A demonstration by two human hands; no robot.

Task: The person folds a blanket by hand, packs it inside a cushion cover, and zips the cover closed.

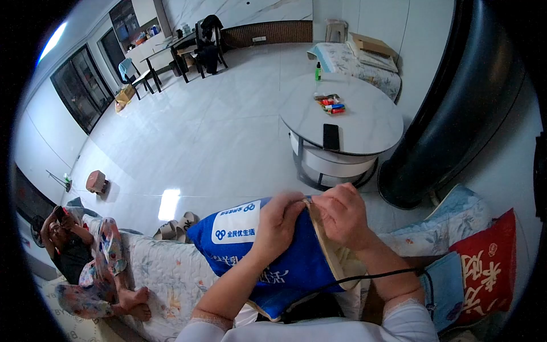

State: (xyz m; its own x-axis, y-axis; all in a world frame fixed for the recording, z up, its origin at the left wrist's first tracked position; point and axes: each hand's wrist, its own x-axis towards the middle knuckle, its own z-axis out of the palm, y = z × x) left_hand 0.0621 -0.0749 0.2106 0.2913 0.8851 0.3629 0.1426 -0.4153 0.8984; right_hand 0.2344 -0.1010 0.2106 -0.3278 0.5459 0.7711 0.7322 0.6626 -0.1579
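A blue cushion (296,259) with white lettering and a white label patch lies across my lap, its cream-coloured back showing on the right side. My left hand (279,219) curls over the upper edge, thumb and fingers pressed together on the fabric. Close beside it, my right hand (342,214) is closed in a pinch on the cream border of the same cushion. What exactly sits between the right fingertips is hidden. A black cable (370,276) passes over the cushion's lower part and under my right forearm.
To my right are a red cushion (490,268) and a light-blue pouch (444,290). Ahead stands a round table (364,85) with a phone (331,137), small colourful packets and a green bottle (318,72). Another person (85,256) reclines on the left of the sofa (165,262).
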